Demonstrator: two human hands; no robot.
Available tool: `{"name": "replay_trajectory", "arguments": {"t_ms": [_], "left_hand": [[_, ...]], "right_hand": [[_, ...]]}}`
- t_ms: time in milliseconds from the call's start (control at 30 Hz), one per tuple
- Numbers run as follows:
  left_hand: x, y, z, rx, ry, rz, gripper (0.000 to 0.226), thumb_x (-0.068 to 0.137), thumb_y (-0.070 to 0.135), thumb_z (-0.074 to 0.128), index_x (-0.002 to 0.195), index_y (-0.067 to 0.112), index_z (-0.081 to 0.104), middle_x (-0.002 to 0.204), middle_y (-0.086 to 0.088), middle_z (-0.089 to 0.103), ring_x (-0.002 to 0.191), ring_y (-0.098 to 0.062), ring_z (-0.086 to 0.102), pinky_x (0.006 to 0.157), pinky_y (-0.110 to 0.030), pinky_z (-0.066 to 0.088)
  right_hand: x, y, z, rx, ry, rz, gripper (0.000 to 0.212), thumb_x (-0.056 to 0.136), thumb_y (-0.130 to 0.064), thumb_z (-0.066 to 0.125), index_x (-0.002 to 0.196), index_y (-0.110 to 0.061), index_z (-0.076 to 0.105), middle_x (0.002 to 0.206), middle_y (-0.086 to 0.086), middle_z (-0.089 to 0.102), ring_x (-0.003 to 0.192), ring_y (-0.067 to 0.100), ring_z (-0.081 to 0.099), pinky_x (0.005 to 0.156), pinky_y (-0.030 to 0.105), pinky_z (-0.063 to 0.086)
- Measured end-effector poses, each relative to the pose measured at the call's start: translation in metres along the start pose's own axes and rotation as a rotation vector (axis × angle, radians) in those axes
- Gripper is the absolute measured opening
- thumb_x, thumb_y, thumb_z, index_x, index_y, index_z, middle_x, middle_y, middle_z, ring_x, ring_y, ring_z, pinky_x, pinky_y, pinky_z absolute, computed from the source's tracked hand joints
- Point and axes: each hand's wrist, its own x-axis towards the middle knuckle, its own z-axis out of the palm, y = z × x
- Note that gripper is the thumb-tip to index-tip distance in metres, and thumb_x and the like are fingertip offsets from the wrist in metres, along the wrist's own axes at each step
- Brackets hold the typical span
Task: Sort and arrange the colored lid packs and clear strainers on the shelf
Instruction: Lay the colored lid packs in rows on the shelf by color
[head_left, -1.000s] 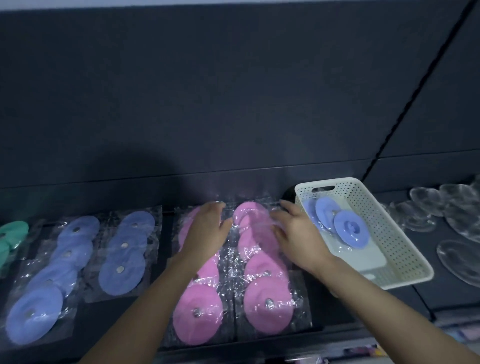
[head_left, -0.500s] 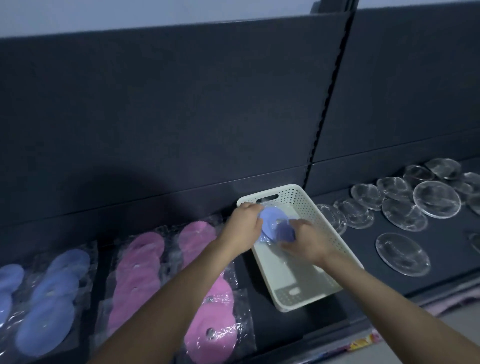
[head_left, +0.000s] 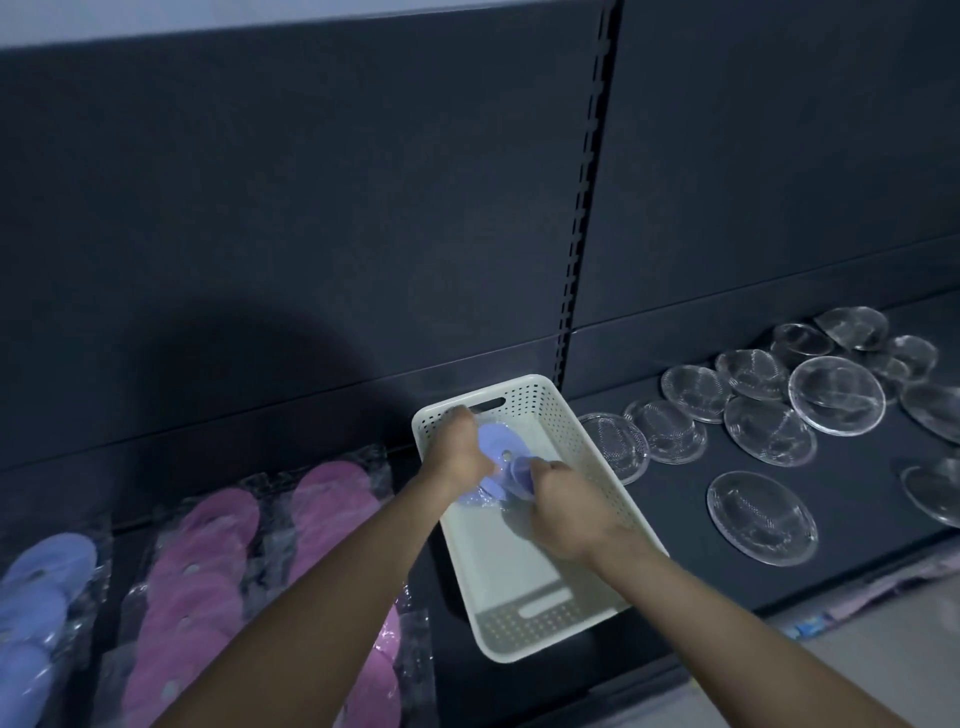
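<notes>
reaching into the basket (head_left: 551, 415), both hands hold one blue pack (head_left: 500, 451) of lids. the left hand (head_left: 457, 449) curls its fingers round the pack's far left edge, close to the basket's back wall. the right hand (head_left: 563, 506) grips the near right edge, fingers bent over the wrapper. the pack is tilted inside the basket; whether its low end touches the floor i cannot tell. the basket lies skewed on the shelf (head_left: 670, 499), its near end close to the front edge. left of it two pink packs (head_left: 208, 556) lie side by side, with the other blue pack (head_left: 44, 582) beyond them at the frame edge. right of the basket, clear strainers (head_left: 835, 395) lie spread over the shelf, several overlapping.
</notes>
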Motion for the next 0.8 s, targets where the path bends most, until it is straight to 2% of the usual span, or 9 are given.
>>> {"name": "replay_trajectory", "arguments": {"t_ms": [67, 133, 267, 333, 400, 467, 567, 700, 800], "left_hand": [[0.003, -0.003, -0.003, -0.138, 0.016, -0.023, 0.029, 0.077, 0.016, 0.074, 0.081, 0.010, 0.046, 0.076, -0.002, 0.047, 0.073, -0.019, 0.045, 0.059, -0.027, 0.031], [0.004, -0.005, -0.006, -0.270, 0.042, -0.001, 0.030, 0.080, 0.013, 0.070, 0.066, 0.010, 0.044, 0.064, -0.003, 0.037, 0.063, -0.019, 0.035, 0.054, -0.029, 0.026], [0.001, -0.009, -0.015, -0.197, 0.168, 0.051, 0.023, 0.084, 0.015, 0.064, 0.066, 0.008, 0.051, 0.062, -0.002, 0.044, 0.061, -0.017, 0.040, 0.052, -0.022, 0.029], [-0.001, -0.010, -0.016, -0.072, 0.146, 0.042, 0.029, 0.086, 0.015, 0.059, 0.062, 0.011, 0.043, 0.062, 0.001, 0.043, 0.065, -0.019, 0.041, 0.052, -0.027, 0.026], [-0.004, -0.007, -0.016, 0.040, 0.061, 0.009, 0.024, 0.088, 0.013, 0.054, 0.068, 0.011, 0.042, 0.068, 0.002, 0.044, 0.068, -0.017, 0.044, 0.052, -0.025, 0.026], [-0.005, 0.000, -0.013, 0.072, -0.036, -0.025, 0.012, 0.089, 0.016, 0.055, 0.085, 0.006, 0.053, 0.081, -0.004, 0.055, 0.080, -0.019, 0.049, 0.057, -0.023, 0.033], [-0.005, 0.005, -0.002, 0.057, -0.101, -0.096, 0.046, 0.082, 0.034, 0.069, 0.115, 0.005, 0.057, 0.115, -0.009, 0.061, 0.104, -0.023, 0.058, 0.077, -0.026, 0.046], [-0.002, 0.003, 0.012, 0.084, -0.079, -0.192, 0.065, 0.072, 0.042, 0.077, 0.122, 0.007, 0.053, 0.123, -0.007, 0.059, 0.112, -0.023, 0.057, 0.091, -0.030, 0.049], [0.001, 0.001, 0.015, 0.002, -0.078, -0.239, 0.080, 0.066, 0.035, 0.084, 0.133, 0.007, 0.047, 0.131, -0.008, 0.055, 0.118, -0.025, 0.054, 0.095, -0.035, 0.049]], "right_hand": [[-0.001, 0.003, -0.007, -0.059, 0.059, 0.008, 0.024, 0.090, -0.021, 0.049, 0.113, -0.015, 0.053, 0.109, 0.011, 0.062, 0.097, 0.032, 0.062, 0.077, 0.034, 0.047], [-0.001, 0.006, -0.015, -0.140, 0.127, -0.009, 0.025, 0.092, -0.006, 0.043, 0.113, -0.011, 0.055, 0.106, 0.017, 0.064, 0.095, 0.035, 0.062, 0.073, 0.036, 0.045], [0.000, 0.019, -0.028, -0.110, 0.268, 0.008, 0.017, 0.095, -0.016, 0.041, 0.086, -0.007, 0.053, 0.093, 0.018, 0.064, 0.083, 0.036, 0.061, 0.062, 0.034, 0.036], [0.001, 0.021, -0.029, -0.055, 0.274, 0.023, 0.019, 0.094, -0.018, 0.042, 0.080, -0.007, 0.049, 0.085, 0.018, 0.063, 0.077, 0.036, 0.058, 0.059, 0.033, 0.035], [0.001, 0.019, -0.030, 0.035, 0.290, 0.051, 0.020, 0.093, -0.017, 0.042, 0.076, -0.007, 0.046, 0.078, 0.016, 0.060, 0.069, 0.033, 0.052, 0.057, 0.031, 0.032], [0.000, 0.017, -0.030, 0.086, 0.312, 0.064, 0.020, 0.093, -0.015, 0.043, 0.075, -0.008, 0.043, 0.079, 0.018, 0.062, 0.065, 0.030, 0.047, 0.057, 0.030, 0.030], [-0.003, 0.018, -0.030, 0.112, 0.325, 0.053, 0.017, 0.093, -0.014, 0.044, 0.078, -0.009, 0.047, 0.085, 0.022, 0.066, 0.071, 0.035, 0.056, 0.058, 0.029, 0.029], [-0.006, 0.022, -0.031, 0.158, 0.350, 0.052, 0.028, 0.095, -0.016, 0.043, 0.068, -0.012, 0.039, 0.075, 0.018, 0.061, 0.067, 0.032, 0.052, 0.057, 0.029, 0.028], [-0.006, 0.025, -0.028, 0.226, 0.366, 0.066, 0.036, 0.094, -0.018, 0.045, 0.061, -0.018, 0.030, 0.065, 0.007, 0.049, 0.061, 0.026, 0.044, 0.056, 0.028, 0.030]]}}
